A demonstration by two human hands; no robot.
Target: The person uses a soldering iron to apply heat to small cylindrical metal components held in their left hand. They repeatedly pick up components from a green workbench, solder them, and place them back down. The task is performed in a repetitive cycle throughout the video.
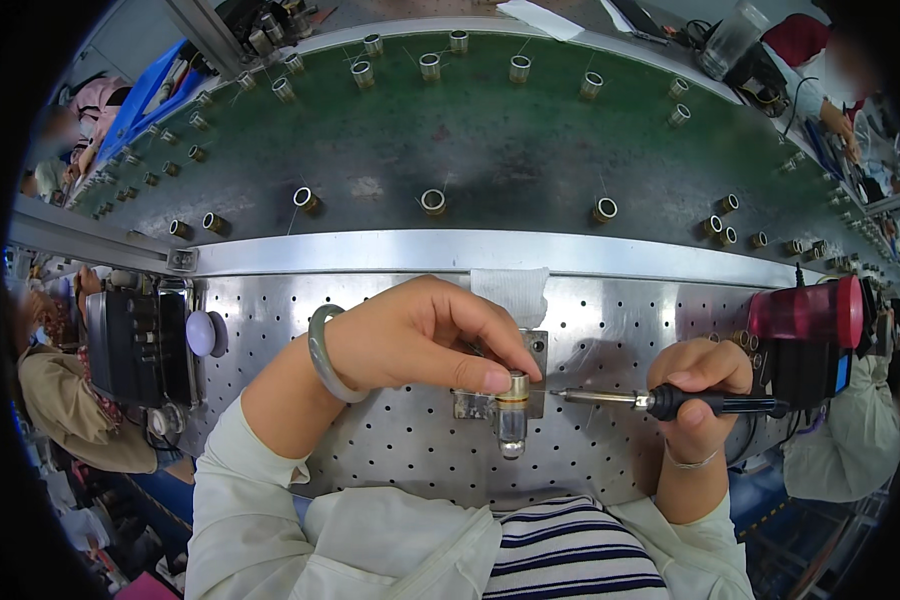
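Note:
My left hand pinches the upper end of a small metal cylinder between thumb and forefinger. The cylinder has a gold-coloured band near its top and a rounded lower end. It sits against a small metal fixture on the perforated metal worktop. From the right, my right hand grips the black handle of a soldering iron. The iron's thin tip points left and reaches close to the cylinder's banded part; whether it touches I cannot tell.
Beyond a metal rail runs a dark green conveyor belt carrying several small metal cylinders. A white cloth lies behind the fixture. Black equipment stands at left, a red translucent container at right. Other people sit around the belt.

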